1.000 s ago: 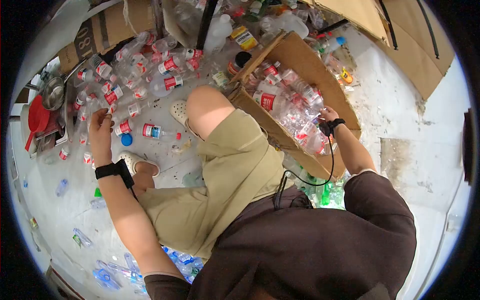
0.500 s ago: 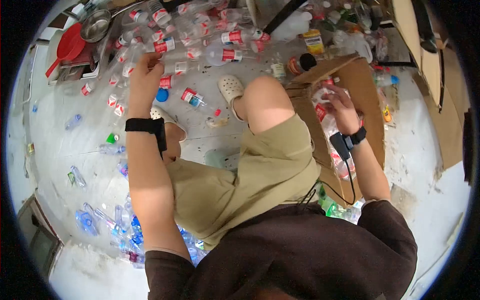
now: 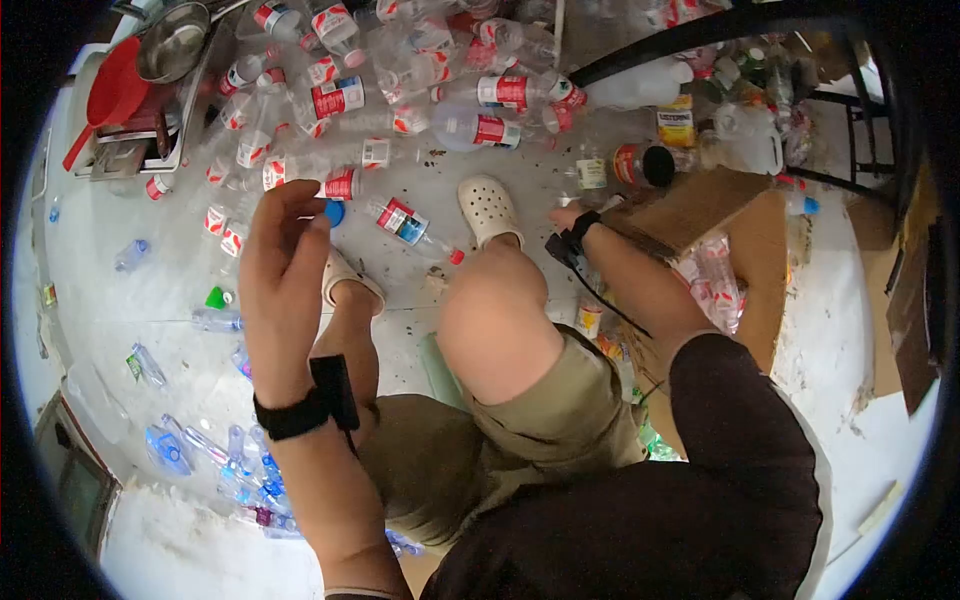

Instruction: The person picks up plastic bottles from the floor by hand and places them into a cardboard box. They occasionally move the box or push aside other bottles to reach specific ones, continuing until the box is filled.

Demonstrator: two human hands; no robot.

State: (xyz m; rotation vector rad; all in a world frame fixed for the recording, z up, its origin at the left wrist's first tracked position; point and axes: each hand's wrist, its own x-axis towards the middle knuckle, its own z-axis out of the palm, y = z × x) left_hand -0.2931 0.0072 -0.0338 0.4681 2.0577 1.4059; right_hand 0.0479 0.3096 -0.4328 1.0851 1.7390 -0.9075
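Observation:
My left hand [image 3: 284, 265] is raised over the floor on the left, fingers loosely bent and thumb apart, with nothing visible in it. Beyond its fingertips lie a clear bottle with a red label [image 3: 340, 184] and a blue cap [image 3: 334, 213]. My right hand [image 3: 570, 216] reaches forward beside the near-left flap of the cardboard box [image 3: 765, 290]. Its fingers are small and mostly hidden by the wrist, close to a clear bottle with a pale label [image 3: 591, 172]. Whether it touches that bottle cannot be made out. Clear bottles with red-and-white labels [image 3: 715, 275] lie in the box.
Many red-labelled bottles [image 3: 500, 92] cover the floor ahead. Blue-tinted bottles [image 3: 240, 470] are heaped at left. A red pan [image 3: 118, 88] and a metal pot [image 3: 172, 45] stand far left. A yellow-labelled bottle [image 3: 675, 122] and a black-capped jar [image 3: 643, 165] sit beyond the box.
My right hand has left the bottles in the box and moved forward and left past its flap. My left hand has come lower and nearer. The view has shifted.

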